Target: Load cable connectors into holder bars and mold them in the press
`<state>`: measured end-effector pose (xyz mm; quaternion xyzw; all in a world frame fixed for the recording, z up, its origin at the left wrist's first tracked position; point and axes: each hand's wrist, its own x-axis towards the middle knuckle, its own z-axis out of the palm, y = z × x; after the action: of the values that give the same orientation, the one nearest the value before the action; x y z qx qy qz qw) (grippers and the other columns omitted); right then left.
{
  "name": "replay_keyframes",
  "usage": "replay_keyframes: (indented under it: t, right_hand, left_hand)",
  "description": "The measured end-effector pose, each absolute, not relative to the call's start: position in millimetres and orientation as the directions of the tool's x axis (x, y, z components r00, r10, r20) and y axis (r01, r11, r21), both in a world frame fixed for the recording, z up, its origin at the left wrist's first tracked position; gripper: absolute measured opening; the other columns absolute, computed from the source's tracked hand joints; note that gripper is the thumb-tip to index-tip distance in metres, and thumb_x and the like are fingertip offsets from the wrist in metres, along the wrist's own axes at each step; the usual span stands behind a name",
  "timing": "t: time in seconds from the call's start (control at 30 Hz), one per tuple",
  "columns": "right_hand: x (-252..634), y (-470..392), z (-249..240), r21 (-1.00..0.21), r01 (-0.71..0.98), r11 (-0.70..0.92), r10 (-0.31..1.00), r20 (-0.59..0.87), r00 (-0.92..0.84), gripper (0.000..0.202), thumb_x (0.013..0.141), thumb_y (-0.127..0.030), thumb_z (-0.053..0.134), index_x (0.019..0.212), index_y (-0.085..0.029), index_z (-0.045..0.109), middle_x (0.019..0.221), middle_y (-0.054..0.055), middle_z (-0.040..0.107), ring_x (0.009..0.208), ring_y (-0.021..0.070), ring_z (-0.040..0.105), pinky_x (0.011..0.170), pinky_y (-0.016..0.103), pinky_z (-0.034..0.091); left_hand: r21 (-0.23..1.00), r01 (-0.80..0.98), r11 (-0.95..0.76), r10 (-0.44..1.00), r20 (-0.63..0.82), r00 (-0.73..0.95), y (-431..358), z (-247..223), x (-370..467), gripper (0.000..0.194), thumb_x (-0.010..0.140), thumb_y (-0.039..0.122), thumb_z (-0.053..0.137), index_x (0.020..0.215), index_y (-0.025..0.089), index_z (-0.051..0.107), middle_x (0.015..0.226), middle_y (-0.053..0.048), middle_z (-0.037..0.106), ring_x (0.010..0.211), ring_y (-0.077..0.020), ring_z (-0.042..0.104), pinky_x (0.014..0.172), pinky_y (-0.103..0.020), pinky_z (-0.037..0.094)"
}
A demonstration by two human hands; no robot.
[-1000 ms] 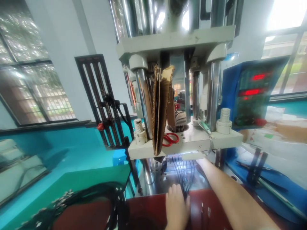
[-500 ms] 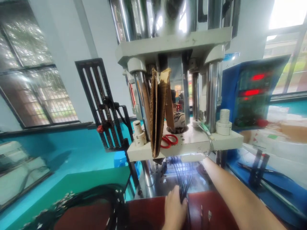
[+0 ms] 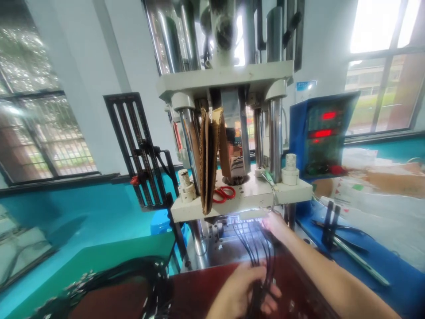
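My left hand (image 3: 247, 285) is wrapped round a bundle of thin black cables (image 3: 254, 248) above the dark red tabletop. The cables fan out upward to a brightly lit row of fittings (image 3: 236, 219) under the white plate of a press (image 3: 252, 197). My right hand (image 3: 272, 223) reaches under the front edge of that plate, at the right end of the lit row. Glare and blur hide its fingertips, so whether they pinch anything is unclear. Red-handled scissors (image 3: 224, 194) lie on the plate beside upright folded cardboard (image 3: 210, 164).
A coil of black cables (image 3: 146, 270) lies at the left of the red table (image 3: 192, 288). Steel columns (image 3: 275, 133) flank the press. A blue control box (image 3: 323, 133) with red displays stands right, behind a blue surface (image 3: 358, 248) bearing tools. A black slotted bracket (image 3: 133, 150) stands left.
My left hand has turned with the cable bundle, its fingers now showing on the right side. My right hand has come partly into sight below the plate. The view has shifted slightly right.
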<state>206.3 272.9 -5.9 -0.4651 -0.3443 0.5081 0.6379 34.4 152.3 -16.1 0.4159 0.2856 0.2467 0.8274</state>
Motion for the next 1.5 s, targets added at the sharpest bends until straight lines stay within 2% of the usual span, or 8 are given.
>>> replay_keyframes:
  t: [0.2, 0.43, 0.67, 1.03, 1.17, 1.3, 1.4, 1.5]
  right_hand:
    - [219.6, 192.5, -2.5, -0.912, -0.395, 0.115, 0.968, 0.014, 0.25, 0.014, 0.072, -0.03, 0.058, 0.074, -0.017, 0.053, 0.05, -0.002, 0.057, 0.037, 0.0099, 0.051, 0.033, 0.018, 0.034]
    - [245.1, 123.4, 3.9, -0.859, -0.457, 0.23, 0.929, 0.054, 0.365, 0.021, 0.067, -0.034, 0.063, 0.076, -0.018, 0.052, 0.054, -0.003, 0.059, 0.041, 0.0127, 0.054, 0.037, 0.022, 0.042]
    - [296.4, 78.2, -1.5, -0.841, -0.464, 0.278, 0.855, -0.003, 0.519, 0.018, 0.069, -0.029, 0.061, 0.08, -0.018, 0.053, 0.059, 0.002, 0.064, 0.049, 0.0138, 0.059, 0.045, 0.022, 0.047]
    - [335.5, -0.3, -47.7, -0.951, -0.301, 0.069, 0.8, -0.128, 0.586, 0.036, 0.065, -0.036, 0.067, 0.089, -0.015, 0.052, 0.067, 0.006, 0.066, 0.061, 0.0203, 0.063, 0.056, 0.031, 0.052]
    - [352.6, -14.3, -57.9, -0.977, 0.206, -0.052, 0.895, 0.046, 0.443, 0.028, 0.067, -0.036, 0.06, 0.087, -0.016, 0.057, 0.073, 0.007, 0.065, 0.069, 0.0232, 0.061, 0.066, 0.037, 0.05]
    - [353.6, -19.3, -56.2, -0.466, 0.884, -0.039, 0.91, 0.348, 0.224, 0.018, 0.07, -0.028, 0.052, 0.077, -0.019, 0.065, 0.092, 0.01, 0.061, 0.089, 0.0286, 0.055, 0.079, 0.044, 0.044]
    - [309.1, -16.7, -34.1, -0.238, 0.968, 0.077, 0.883, 0.468, 0.045, 0.034, 0.076, -0.028, 0.047, 0.104, -0.013, 0.059, 0.11, 0.015, 0.054, 0.105, 0.0288, 0.048, 0.09, 0.044, 0.039]
    - [227.9, -9.2, -8.5, -0.275, 0.862, 0.426, 0.882, 0.339, -0.328, 0.042, 0.078, -0.023, 0.046, 0.12, -0.016, 0.048, 0.123, 0.011, 0.048, 0.114, 0.0224, 0.041, 0.097, 0.037, 0.034]
  left_hand:
    - [0.598, -0.366, 0.713, 0.584, -0.218, 0.782, 124.7, -6.2, 71.3, 0.043, 0.075, 0.038, 0.052, 0.11, 0.012, 0.048, 0.082, -0.011, 0.064, 0.068, -0.0186, 0.062, 0.061, -0.028, 0.043]
    - [0.687, -0.238, 0.687, 0.506, -0.217, 0.835, 85.3, -0.9, 88.6, 0.023, 0.073, 0.036, 0.059, 0.067, 0.015, 0.053, 0.04, 0.009, 0.027, 0.032, -0.0025, 0.017, 0.037, -0.017, 0.011]
    - [0.938, 0.119, 0.324, 0.321, -0.228, 0.919, 32.5, -7.1, 81.8, 0.025, 0.058, 0.035, 0.073, 0.062, 0.013, 0.062, 0.045, 0.003, 0.042, 0.042, -0.0058, 0.034, 0.044, -0.021, 0.024]
    - [0.957, -0.051, 0.285, 0.567, -0.126, 0.814, 45.3, 22.3, 84.2, 0.038, 0.072, 0.049, 0.056, 0.073, 0.011, 0.056, 0.04, 0.006, 0.04, 0.031, -0.0038, 0.027, 0.035, -0.019, 0.02]
    - [0.969, -0.214, 0.121, 0.788, 0.037, 0.614, 48.0, 24.0, 82.3, 0.034, 0.076, 0.045, 0.054, 0.075, 0.011, 0.056, 0.04, 0.006, 0.038, 0.034, -0.0035, 0.029, 0.038, -0.019, 0.02]
    - [0.876, -0.455, -0.158, 0.96, 0.244, 0.137, 50.7, 36.0, 72.1, 0.028, 0.076, 0.042, 0.056, 0.074, 0.013, 0.055, 0.043, 0.007, 0.037, 0.037, -0.0034, 0.03, 0.039, -0.017, 0.02]
    - [0.762, -0.584, -0.278, 0.952, 0.298, -0.064, 53.4, 48.4, 63.3, 0.024, 0.078, 0.039, 0.054, 0.074, 0.016, 0.054, 0.044, 0.007, 0.037, 0.038, -0.0038, 0.031, 0.039, -0.017, 0.022]
    - [0.7, -0.622, -0.352, 0.93, 0.339, -0.145, 55.2, 55.6, 57.6, 0.021, 0.079, 0.037, 0.053, 0.074, 0.016, 0.053, 0.044, 0.006, 0.037, 0.038, -0.0041, 0.031, 0.039, -0.017, 0.025]
